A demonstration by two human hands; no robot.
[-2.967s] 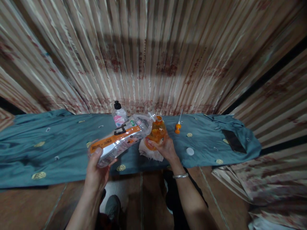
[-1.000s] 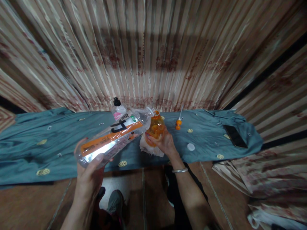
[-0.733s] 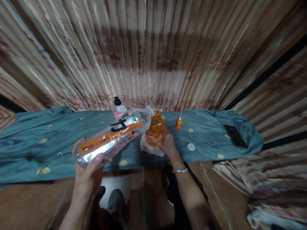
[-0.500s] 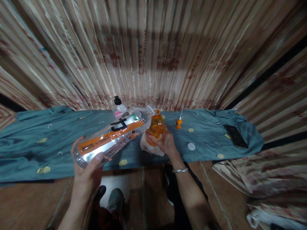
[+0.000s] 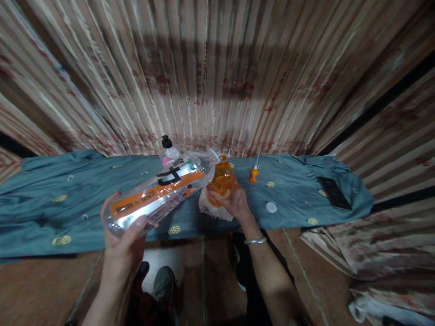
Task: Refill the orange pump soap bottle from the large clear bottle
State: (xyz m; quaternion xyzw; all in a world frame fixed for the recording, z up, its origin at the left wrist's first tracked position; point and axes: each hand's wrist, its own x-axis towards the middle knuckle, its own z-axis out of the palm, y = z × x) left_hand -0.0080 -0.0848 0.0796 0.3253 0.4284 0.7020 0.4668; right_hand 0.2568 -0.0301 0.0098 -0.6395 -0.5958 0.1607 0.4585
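Note:
Gripped near its base by my left hand (image 5: 127,235), a large clear plastic bottle (image 5: 159,192) with an orange and silver label tilts to the right. Its uncapped neck is at the open mouth of an orange see-through bottle (image 5: 222,174). My right hand (image 5: 234,199) is closed around that orange bottle, which stands upright. A crumpled white cloth or tissue (image 5: 213,210) lies under and beside the orange bottle. To the right are an orange spray head with a thin tube (image 5: 254,173) and a white cap (image 5: 271,207).
A bottle with a black top and pink label (image 5: 169,156) stands behind the clear bottle. A black phone (image 5: 334,193) lies at the right on the blue-green cloth (image 5: 292,181) covering the bench. Striped curtains (image 5: 217,81) hang behind. Feet are on the tiled floor below.
Almost nothing differs. Both hands and bottles keep their places, and the liquid in the orange bottle seems slightly higher.

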